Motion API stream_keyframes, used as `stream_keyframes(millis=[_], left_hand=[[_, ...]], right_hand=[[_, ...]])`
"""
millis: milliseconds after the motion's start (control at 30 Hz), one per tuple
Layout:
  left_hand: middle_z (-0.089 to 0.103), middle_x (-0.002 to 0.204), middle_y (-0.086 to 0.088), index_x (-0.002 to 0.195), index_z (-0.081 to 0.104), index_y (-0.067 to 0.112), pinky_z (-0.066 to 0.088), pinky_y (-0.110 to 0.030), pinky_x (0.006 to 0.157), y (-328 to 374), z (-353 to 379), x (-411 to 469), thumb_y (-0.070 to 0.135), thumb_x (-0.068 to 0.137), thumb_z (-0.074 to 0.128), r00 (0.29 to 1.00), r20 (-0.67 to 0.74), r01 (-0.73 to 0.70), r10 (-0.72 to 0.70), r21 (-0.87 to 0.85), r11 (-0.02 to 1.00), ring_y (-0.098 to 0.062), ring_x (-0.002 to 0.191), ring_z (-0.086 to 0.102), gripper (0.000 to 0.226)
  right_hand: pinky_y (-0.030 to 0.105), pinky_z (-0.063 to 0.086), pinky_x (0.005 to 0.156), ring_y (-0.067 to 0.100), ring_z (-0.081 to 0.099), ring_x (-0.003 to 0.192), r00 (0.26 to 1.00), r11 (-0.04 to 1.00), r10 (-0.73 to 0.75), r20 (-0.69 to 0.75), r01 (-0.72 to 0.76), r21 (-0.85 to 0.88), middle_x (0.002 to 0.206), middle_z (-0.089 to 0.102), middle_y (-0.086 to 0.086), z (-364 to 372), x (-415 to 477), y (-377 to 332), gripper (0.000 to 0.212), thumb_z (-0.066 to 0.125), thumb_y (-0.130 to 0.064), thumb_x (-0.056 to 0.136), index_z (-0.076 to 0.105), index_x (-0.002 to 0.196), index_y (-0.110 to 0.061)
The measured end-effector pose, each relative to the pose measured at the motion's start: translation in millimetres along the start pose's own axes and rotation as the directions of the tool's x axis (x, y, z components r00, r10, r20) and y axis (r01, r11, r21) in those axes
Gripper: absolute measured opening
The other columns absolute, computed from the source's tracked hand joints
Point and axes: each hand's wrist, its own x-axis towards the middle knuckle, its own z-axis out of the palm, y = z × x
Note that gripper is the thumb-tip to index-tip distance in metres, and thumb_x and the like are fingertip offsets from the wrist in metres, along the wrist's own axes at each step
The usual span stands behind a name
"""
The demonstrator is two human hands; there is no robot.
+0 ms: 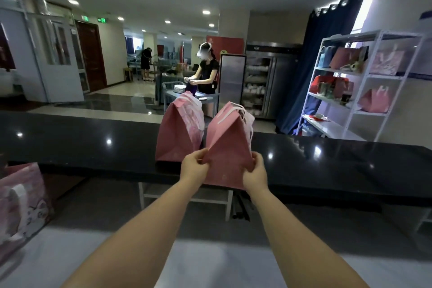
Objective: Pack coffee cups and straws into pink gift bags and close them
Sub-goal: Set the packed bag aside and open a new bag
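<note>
Two pink gift bags with white handles stand side by side on the black counter. The right pink bag is pinched shut at the top, and both hands hold its lower sides. My left hand grips its left edge; my right hand grips its right edge. The left pink bag stands just behind and to the left, also folded shut, with nobody touching it. No coffee cups or straws show; the bags hide their contents.
A third pink bag with a cartoon print sits on the pale near table at the left edge. A white shelf with more pink bags stands at the right. A person works at a cart beyond the counter.
</note>
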Motion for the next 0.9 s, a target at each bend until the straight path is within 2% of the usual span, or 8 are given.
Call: stream_keyframes(millis=[67,167,300,467,533,600,700,900], left_hand=[[0.07,0.082,0.019,0.098,0.072,0.033,0.052,-0.02,0.07,-19,-2,9,0.015,0.081,0.073,0.999,-0.042,0.033,-0.028,0.13,0.991,-0.01,0.086,0.069,0.025],[0.065,0.069,0.022,0.072,0.062,0.041,0.05,-0.024,0.061,-33,-5,31,0.035,0.077,0.077,0.992,-0.123,0.048,-0.008,0.328,0.943,-0.004,0.071,0.065,0.017],[0.059,0.076,0.019,0.078,0.059,0.036,0.038,-0.024,0.058,-32,2,68,0.043,0.078,0.072,0.975,-0.212,0.056,0.073,0.548,0.835,-0.007,0.07,0.057,0.015],[0.065,0.092,0.012,0.095,0.066,0.03,0.039,-0.025,0.065,-41,12,83,0.039,0.081,0.07,0.944,-0.318,0.104,0.082,0.524,0.845,-0.011,0.081,0.06,0.017],[0.065,0.094,0.013,0.099,0.067,0.031,0.042,-0.025,0.067,-43,10,79,0.041,0.081,0.07,0.946,-0.305,0.073,0.107,0.525,0.848,-0.012,0.085,0.062,0.021],[0.065,0.094,0.014,0.101,0.067,0.03,0.045,-0.026,0.069,-36,-2,77,0.044,0.081,0.07,0.947,-0.277,0.019,0.163,0.554,0.832,-0.011,0.085,0.062,0.024],[0.066,0.093,0.01,0.1,0.067,0.027,0.05,-0.03,0.07,-8,-35,81,0.041,0.083,0.069,0.929,-0.193,-0.102,0.316,0.687,0.72,-0.014,0.085,0.061,0.022],[0.064,0.103,0.0,0.11,0.063,0.02,0.047,-0.037,0.079,50,-123,75,0.032,0.086,0.061,0.892,0.021,-0.22,0.453,0.894,0.391,-0.024,0.097,0.057,0.026]], right_hand=[[0.02,0.046,0.064,0.013,0.063,0.089,0.999,0.998,0.038,0.016,-0.037,-0.047,0.1,0.062,-0.005,2,12,17,0.026,0.059,-0.011,0.09,0.052,0.1,-0.034],[0.018,0.046,0.061,0.006,0.062,0.086,0.998,0.995,0.056,0.005,-0.055,-0.083,0.095,0.061,-0.01,7,39,30,0.024,0.066,-0.019,0.089,0.052,0.092,-0.038],[0.018,0.042,0.059,0.005,0.06,0.083,1.0,0.992,0.03,0.005,-0.029,-0.12,0.094,0.062,-0.008,25,82,38,0.021,0.067,-0.02,0.088,0.053,0.093,-0.035],[0.027,0.048,0.067,0.013,0.06,0.089,0.999,0.992,0.05,-0.022,-0.052,-0.117,0.1,0.061,-0.004,43,101,44,0.018,0.067,-0.023,0.087,0.054,0.099,-0.029],[0.029,0.046,0.075,0.015,0.053,0.096,0.99,0.97,-0.059,-0.125,0.027,-0.241,0.101,0.058,-0.004,46,93,40,0.027,0.071,-0.025,0.083,0.055,0.104,-0.024],[0.031,0.044,0.083,0.017,0.048,0.1,0.935,0.891,-0.307,-0.177,0.217,-0.398,0.106,0.058,-0.001,48,84,27,0.036,0.075,-0.024,0.08,0.057,0.11,-0.016],[0.037,0.043,0.094,0.025,0.051,0.103,0.82,0.734,-0.572,-0.038,0.49,-0.471,0.106,0.061,0.007,61,77,-13,0.033,0.075,-0.015,0.08,0.062,0.109,-0.009],[0.038,0.039,0.096,0.028,0.052,0.104,0.704,0.555,-0.579,0.412,0.71,-0.433,0.103,0.064,0.004,128,73,-93,0.02,0.07,-0.021,0.083,0.067,0.102,-0.014]])
